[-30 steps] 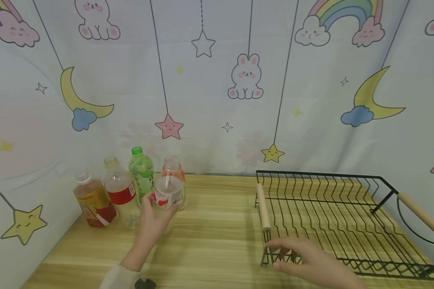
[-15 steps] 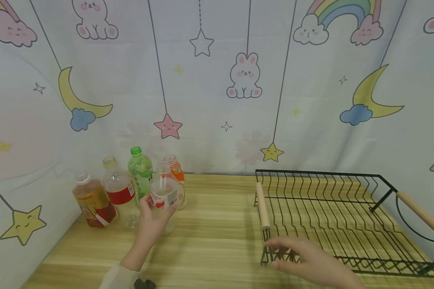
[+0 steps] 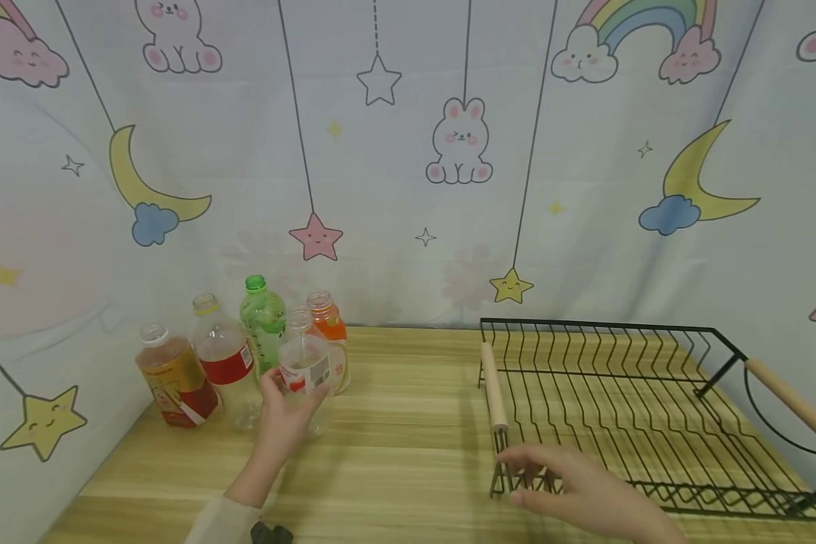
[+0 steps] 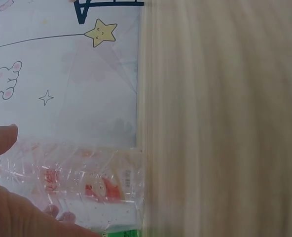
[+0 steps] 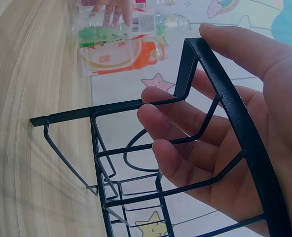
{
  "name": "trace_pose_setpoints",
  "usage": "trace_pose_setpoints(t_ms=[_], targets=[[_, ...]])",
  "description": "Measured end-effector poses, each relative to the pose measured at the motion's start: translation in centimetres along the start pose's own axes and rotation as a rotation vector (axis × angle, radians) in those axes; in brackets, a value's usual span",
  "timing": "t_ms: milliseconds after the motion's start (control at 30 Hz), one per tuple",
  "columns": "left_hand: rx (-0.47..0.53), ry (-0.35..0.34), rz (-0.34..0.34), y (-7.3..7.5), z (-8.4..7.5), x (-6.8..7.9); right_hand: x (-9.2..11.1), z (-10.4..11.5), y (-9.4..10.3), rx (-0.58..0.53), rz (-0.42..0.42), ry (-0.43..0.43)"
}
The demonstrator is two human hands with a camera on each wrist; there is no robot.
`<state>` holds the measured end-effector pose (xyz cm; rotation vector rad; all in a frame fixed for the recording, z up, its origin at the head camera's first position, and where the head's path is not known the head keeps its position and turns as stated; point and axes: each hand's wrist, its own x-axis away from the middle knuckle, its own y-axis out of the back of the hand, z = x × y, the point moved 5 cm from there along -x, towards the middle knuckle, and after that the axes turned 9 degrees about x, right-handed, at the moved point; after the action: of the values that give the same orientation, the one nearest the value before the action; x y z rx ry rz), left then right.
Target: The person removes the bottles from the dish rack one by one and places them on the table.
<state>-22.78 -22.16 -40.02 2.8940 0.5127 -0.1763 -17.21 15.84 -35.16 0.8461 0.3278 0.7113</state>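
Observation:
In the head view my left hand [image 3: 287, 414] holds a clear plastic bottle [image 3: 306, 355] with a white and red label, thumb on the right side and fingers on the left. The bottle [image 4: 106, 173] stands upright at the front of a bottle group; the left wrist view shows its base at the tabletop. Beside the front left corner of a black wire dish rack [image 3: 601, 423] is my right hand [image 3: 578, 487], fingers loosely bent. In the right wrist view the right hand's fingers [image 5: 168, 160] show behind the rack's wires; whether they touch it I cannot tell.
Behind and left of the held bottle stand a green bottle [image 3: 264, 321], an orange-labelled bottle [image 3: 336, 332], a red-labelled clear bottle [image 3: 227, 363] and a brown-and-red-labelled bottle [image 3: 180, 385]. A patterned curtain [image 3: 394, 189] hangs behind the wooden table [image 3: 408, 423]. The rack has wooden handles [image 3: 494, 389].
The left hand's bottle has moved slightly left and down, uncovering more of the orange-labelled bottle. The right hand has stayed in place.

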Motion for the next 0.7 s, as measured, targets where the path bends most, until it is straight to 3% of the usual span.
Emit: trace_pose_setpoints(t_ms=[300, 700], targets=[[-0.008, 0.024, -0.003, 0.12, 0.31, -0.20, 0.04, -0.13, -0.17, 0.024, 0.010, -0.041], [0.014, 0.036, -0.004, 0.41, -0.03, 0.06, -0.01, -0.08, -0.14, -0.021, 0.000, 0.005]])
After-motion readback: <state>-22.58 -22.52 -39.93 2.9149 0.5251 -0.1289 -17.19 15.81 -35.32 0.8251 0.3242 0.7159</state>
